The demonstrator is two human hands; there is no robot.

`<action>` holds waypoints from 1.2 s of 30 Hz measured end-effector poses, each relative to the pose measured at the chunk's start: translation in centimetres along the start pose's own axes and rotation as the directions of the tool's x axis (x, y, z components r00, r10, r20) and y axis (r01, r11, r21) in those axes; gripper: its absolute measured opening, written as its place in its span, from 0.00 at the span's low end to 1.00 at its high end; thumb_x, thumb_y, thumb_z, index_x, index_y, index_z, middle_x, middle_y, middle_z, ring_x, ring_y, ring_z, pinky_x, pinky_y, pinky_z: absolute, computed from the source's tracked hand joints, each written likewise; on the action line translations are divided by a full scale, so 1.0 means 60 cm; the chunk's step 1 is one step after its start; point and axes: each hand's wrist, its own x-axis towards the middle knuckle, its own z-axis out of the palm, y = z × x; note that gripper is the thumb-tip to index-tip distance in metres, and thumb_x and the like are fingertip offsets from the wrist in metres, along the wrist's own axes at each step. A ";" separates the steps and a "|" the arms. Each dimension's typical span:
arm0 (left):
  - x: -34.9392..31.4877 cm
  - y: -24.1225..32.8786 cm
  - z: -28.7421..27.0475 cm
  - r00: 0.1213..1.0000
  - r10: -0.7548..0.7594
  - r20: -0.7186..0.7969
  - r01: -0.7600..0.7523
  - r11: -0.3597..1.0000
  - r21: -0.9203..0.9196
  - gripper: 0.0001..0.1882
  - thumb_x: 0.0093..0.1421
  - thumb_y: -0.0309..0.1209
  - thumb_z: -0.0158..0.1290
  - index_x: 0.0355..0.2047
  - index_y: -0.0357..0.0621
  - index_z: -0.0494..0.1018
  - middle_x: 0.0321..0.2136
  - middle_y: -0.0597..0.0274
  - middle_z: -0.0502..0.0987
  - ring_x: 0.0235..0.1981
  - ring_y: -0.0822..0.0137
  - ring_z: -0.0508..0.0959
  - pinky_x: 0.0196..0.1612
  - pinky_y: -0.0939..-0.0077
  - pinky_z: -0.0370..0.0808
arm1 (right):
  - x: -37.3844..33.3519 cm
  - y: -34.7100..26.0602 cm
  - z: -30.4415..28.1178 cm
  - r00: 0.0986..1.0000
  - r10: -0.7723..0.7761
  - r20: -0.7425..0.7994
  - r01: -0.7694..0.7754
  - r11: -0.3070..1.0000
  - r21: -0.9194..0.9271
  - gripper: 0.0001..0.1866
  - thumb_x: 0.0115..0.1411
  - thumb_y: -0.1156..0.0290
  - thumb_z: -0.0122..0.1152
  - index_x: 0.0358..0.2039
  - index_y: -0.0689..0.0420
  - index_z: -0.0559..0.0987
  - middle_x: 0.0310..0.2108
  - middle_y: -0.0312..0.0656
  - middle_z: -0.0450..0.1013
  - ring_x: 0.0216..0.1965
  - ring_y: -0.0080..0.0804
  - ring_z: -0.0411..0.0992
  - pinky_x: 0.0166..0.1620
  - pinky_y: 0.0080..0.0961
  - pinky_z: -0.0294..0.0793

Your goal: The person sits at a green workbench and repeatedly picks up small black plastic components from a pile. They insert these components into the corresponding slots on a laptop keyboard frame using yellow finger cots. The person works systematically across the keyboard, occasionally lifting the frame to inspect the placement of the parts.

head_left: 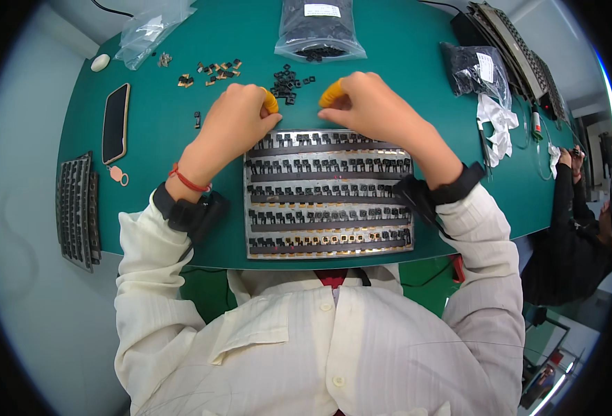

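A metal tray (331, 194) lies in front of me at the table's near edge, with rows of small black square parts along dark strips. In its nearest row, several parts show gold-coloured middles. My left hand (240, 111) is at the tray's far left corner, thumb and yellow-covered fingertip pinched together. My right hand (368, 100) hovers over the far edge right of the middle, its fingers curled in, a yellow cover on the fingertip. Whatever either hand may hold is hidden or too small to make out. Loose black square parts (286, 84) lie just beyond, between the hands.
Small gold-and-black pieces (219, 71) lie farther left. Clear plastic bags (150, 31), a bag of black parts (316, 28) and another bag (479, 73) stand at the back. A phone (116, 125) and stacked trays (77, 208) are left; a co-worker (573, 229) is right.
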 end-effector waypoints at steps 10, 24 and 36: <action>-0.023 -0.047 -0.016 0.976 0.002 -0.219 0.022 0.994 0.105 0.10 0.58 0.30 0.58 0.34 0.34 0.81 0.29 0.44 0.80 0.31 0.48 0.81 0.36 0.61 0.79 | 0.075 -0.012 0.060 1.000 -0.004 0.010 0.004 1.000 -0.010 0.10 0.50 0.74 0.70 0.31 0.66 0.83 0.28 0.54 0.79 0.31 0.47 0.79 0.37 0.34 0.78; -0.008 -0.028 -0.004 0.992 -0.076 -0.102 0.085 0.992 0.091 0.09 0.53 0.30 0.62 0.30 0.35 0.81 0.24 0.50 0.81 0.27 0.54 0.82 0.32 0.64 0.79 | 0.058 -0.005 0.051 0.999 0.039 -0.002 -0.039 0.999 0.027 0.11 0.52 0.71 0.71 0.33 0.65 0.85 0.27 0.51 0.80 0.27 0.35 0.80 0.35 0.28 0.79; -0.199 0.090 -0.005 0.965 0.204 0.166 -0.182 0.973 -0.141 0.06 0.52 0.27 0.61 0.28 0.37 0.78 0.24 0.57 0.75 0.26 0.57 0.77 0.31 0.66 0.74 | -0.010 -0.031 0.031 0.960 -0.236 -0.153 0.225 0.971 -0.086 0.07 0.52 0.74 0.67 0.30 0.65 0.81 0.27 0.49 0.76 0.29 0.43 0.77 0.35 0.34 0.75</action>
